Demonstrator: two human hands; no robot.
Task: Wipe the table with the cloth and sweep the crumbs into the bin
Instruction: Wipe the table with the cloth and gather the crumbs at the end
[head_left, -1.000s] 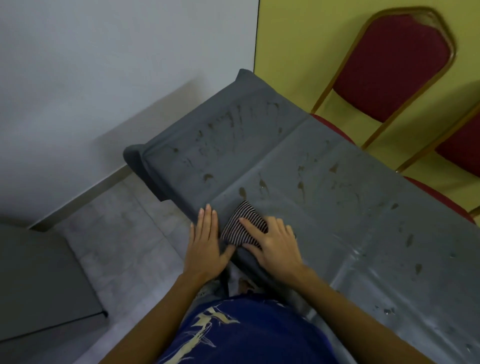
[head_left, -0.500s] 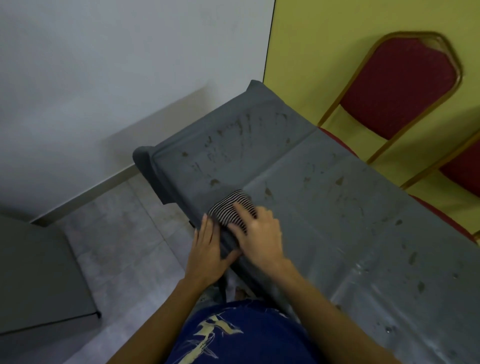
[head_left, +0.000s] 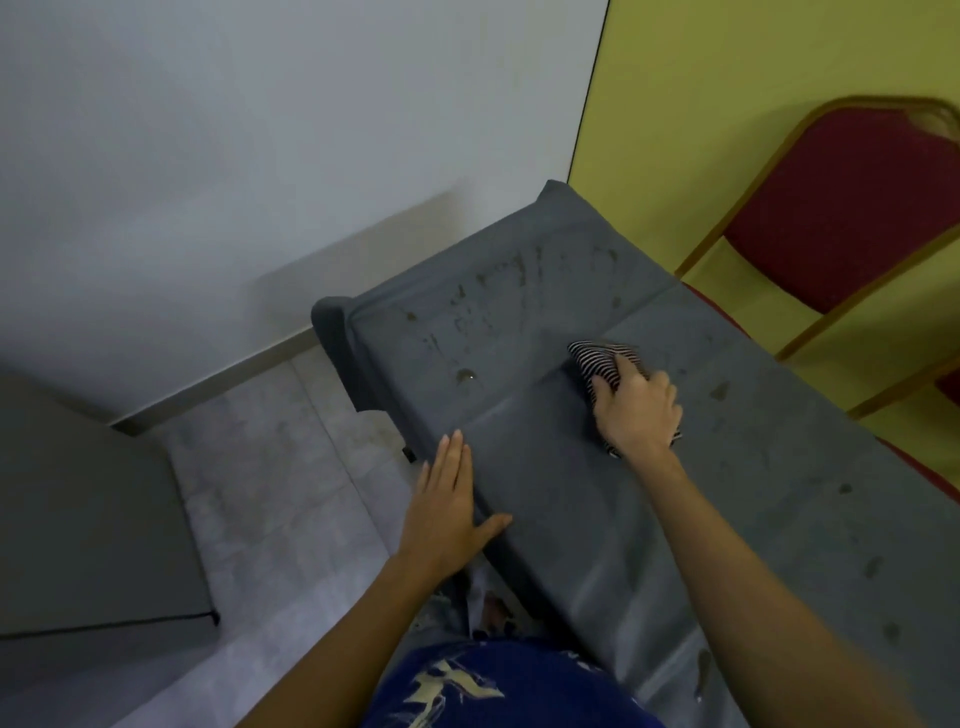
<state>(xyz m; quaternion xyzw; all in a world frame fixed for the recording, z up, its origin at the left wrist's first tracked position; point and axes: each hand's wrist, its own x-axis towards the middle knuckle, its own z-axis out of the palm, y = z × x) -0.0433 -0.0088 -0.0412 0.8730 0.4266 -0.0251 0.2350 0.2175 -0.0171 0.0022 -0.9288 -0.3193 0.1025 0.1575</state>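
I am pressing my right hand down on the black-and-white striped cloth, fingers curled over it and holding it bunched against the grey tablecloth near the middle of the table's width. The cloth is poking out past my fingertips and a little behind my wrist. My left hand is lying flat and spread wide at the near edge of the table, palm down, holding nothing, thumb resting on the top. Dark spots and a wet drop are dotting the cover towards the far end. A red padded chair is standing beyond the table against the yellow wall.
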